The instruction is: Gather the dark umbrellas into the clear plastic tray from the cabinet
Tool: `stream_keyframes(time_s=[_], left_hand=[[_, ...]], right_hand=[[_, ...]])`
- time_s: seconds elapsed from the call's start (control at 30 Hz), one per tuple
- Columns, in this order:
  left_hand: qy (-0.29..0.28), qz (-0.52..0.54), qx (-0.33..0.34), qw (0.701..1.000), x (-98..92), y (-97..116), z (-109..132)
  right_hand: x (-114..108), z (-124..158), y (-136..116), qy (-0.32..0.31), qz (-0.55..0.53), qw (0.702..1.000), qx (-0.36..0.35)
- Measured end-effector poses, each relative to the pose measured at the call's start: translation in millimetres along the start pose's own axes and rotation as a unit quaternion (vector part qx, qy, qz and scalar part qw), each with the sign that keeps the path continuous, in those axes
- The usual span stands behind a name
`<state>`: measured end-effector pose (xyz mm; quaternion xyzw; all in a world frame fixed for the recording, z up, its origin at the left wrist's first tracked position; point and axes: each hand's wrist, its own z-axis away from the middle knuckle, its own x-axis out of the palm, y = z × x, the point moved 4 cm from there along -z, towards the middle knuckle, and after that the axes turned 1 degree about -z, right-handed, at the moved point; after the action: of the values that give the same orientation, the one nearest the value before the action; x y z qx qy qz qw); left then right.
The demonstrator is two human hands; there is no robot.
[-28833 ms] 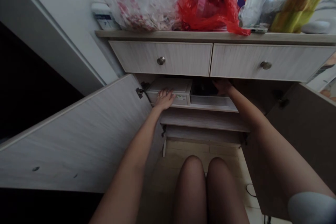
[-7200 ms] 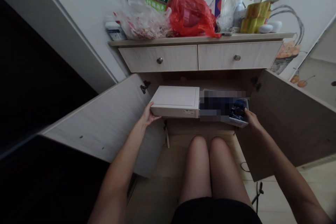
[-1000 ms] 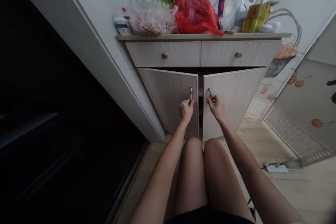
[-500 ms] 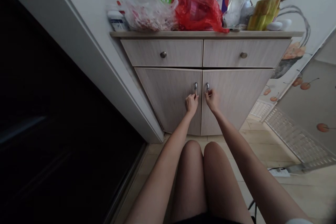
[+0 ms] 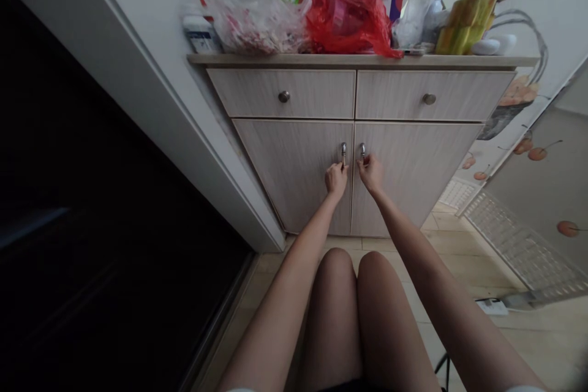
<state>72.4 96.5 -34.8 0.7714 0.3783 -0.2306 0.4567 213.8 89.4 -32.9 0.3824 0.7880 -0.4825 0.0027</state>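
Observation:
A pale wood cabinet (image 5: pixel 298 184) stands before me with both lower doors shut. My left hand (image 5: pixel 336 179) pinches the metal handle of the left door (image 5: pixel 343 152). My right hand (image 5: pixel 370 173) grips the metal handle of the right door (image 5: pixel 362 150). Both hands are closed around the handles. My bare knees (image 5: pixel 356 275) are just below, close to the doors. What lies inside the cabinet is hidden.
Two drawers with round knobs (image 5: pixel 283 97) (image 5: pixel 429 98) sit above the doors. The cabinet top carries a red plastic bag (image 5: pixel 346 12), a clear bag (image 5: pixel 257 21), a yellow package (image 5: pixel 463 27). A dark doorway (image 5: pixel 82 214) is left; a power strip (image 5: pixel 489 306) lies on the floor at right.
The two doors, partly open a second ago, have swung shut. Both hands stayed on the handles and moved in toward the cabinet.

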Motion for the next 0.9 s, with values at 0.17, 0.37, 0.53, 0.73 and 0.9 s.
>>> stream_keyframes(time_s=[0.17,0.37,0.53,0.73,0.9], left_hand=[[-0.006,0.000,-0.006,1.000,2.1,0.3,-4.8],[-0.005,-0.016,0.005,1.000,4.5,-0.8,-7.8],[-0.013,-0.022,-0.002,1.000,3.8,1.4,-8.2],[-0.060,0.042,-0.067,0.995,4.7,0.3,-13.8],[-0.089,0.098,-0.077,0.988,5.0,-1.8,-19.8]], right_hand=[[3.3,-4.5,1.9,0.000,0.011,1.000,0.004],[7.8,-6.9,6.0,0.002,0.015,1.000,-0.007],[10.0,-7.7,8.3,0.000,0.017,1.000,-0.004],[7.9,-7.7,4.5,-0.012,0.045,0.999,0.021],[4.4,-12.8,1.7,-0.061,0.085,0.994,0.037]])
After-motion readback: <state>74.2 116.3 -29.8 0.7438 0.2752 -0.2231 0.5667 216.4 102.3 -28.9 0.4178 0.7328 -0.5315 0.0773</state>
